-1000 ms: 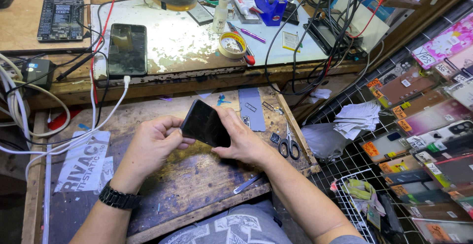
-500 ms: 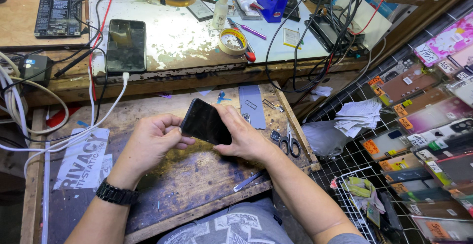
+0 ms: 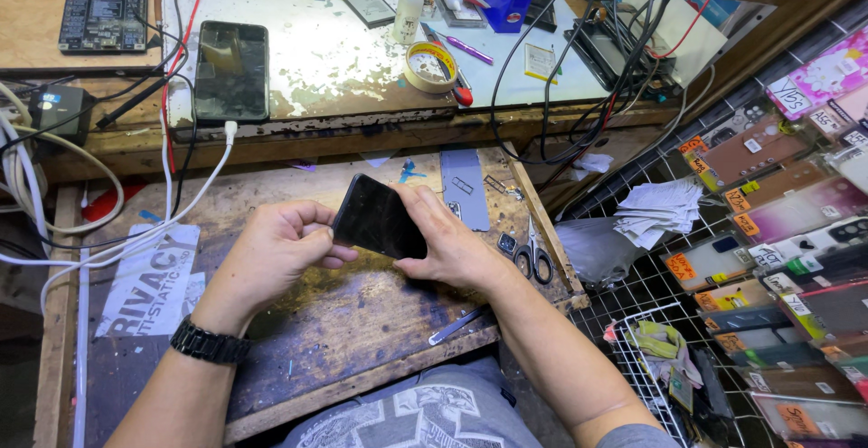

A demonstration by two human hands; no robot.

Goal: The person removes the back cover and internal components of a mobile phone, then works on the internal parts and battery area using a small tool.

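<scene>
While tilted above the worn wooden bench [image 3: 362, 321], dark phone [image 3: 378, 219] pinched between left hand [image 3: 276, 254] and right hand [image 3: 448, 245], both closed on its edges. Scissors [image 3: 532, 258] just right; metal tweezers [image 3: 459, 324] nearer; another phone [image 3: 231, 70] charging far left.

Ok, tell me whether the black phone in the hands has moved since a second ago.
No. The black phone sits in the same spot before the grey pad, held by both hands.
</scene>
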